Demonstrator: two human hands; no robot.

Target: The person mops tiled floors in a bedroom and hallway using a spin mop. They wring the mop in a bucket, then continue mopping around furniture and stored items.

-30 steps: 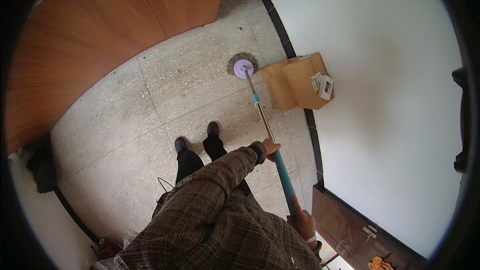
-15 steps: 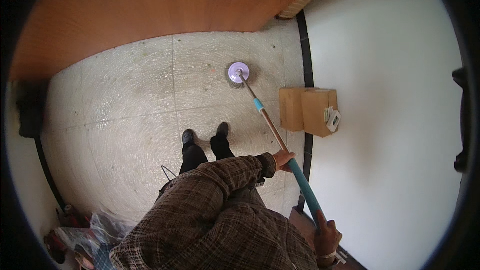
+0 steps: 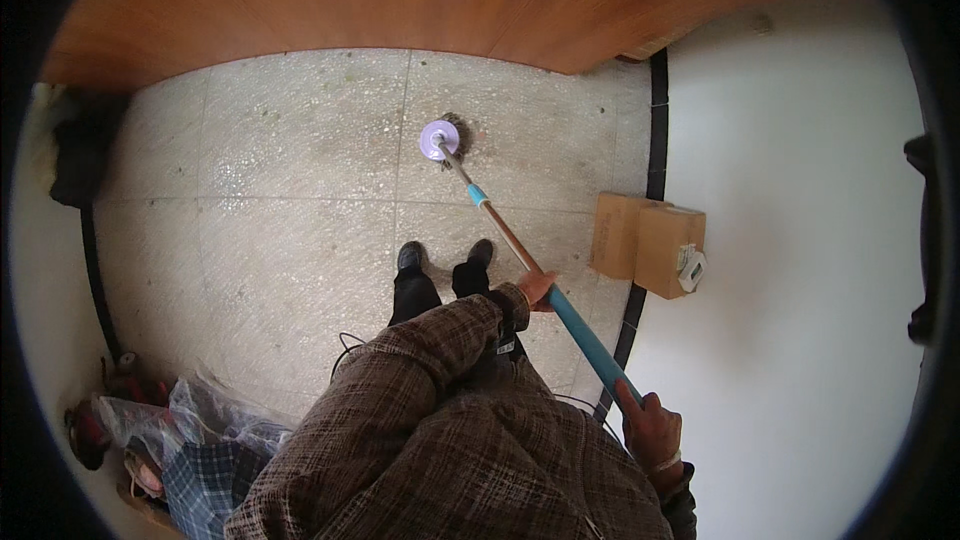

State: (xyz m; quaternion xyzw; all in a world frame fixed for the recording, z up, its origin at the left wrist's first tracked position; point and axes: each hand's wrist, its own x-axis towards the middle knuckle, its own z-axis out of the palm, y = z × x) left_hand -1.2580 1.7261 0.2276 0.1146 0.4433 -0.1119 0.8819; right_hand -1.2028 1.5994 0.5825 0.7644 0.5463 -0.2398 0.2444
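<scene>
A spin mop (image 3: pixel 511 238) with a lilac round head plate and grey strands slants across the floor. Its head rests on the speckled tiles ahead of my feet, beside a tile seam. My left hand (image 3: pixel 538 290) is closed round the pole at the upper end of the teal grip. Lower right, my right hand (image 3: pixel 652 430) wraps the far end of that grip, thumb laid along it. Strands peek out mostly to the right of and below the plate.
Two cardboard boxes (image 3: pixel 668 250) stand against the right white wall, a small white device on one. A wooden panel (image 3: pixel 400 0) borders the far floor edge. At lower left lie plastic wrapping (image 3: pixel 190 415) and checked cloth (image 3: pixel 210 485). A dark object (image 3: pixel 82 155) sits by the left wall.
The mop head has swept left over the tiles, nearly to the seam. Both hands have swung left with the pole, still gripping it. The view has turned, so the boxes appear farther right.
</scene>
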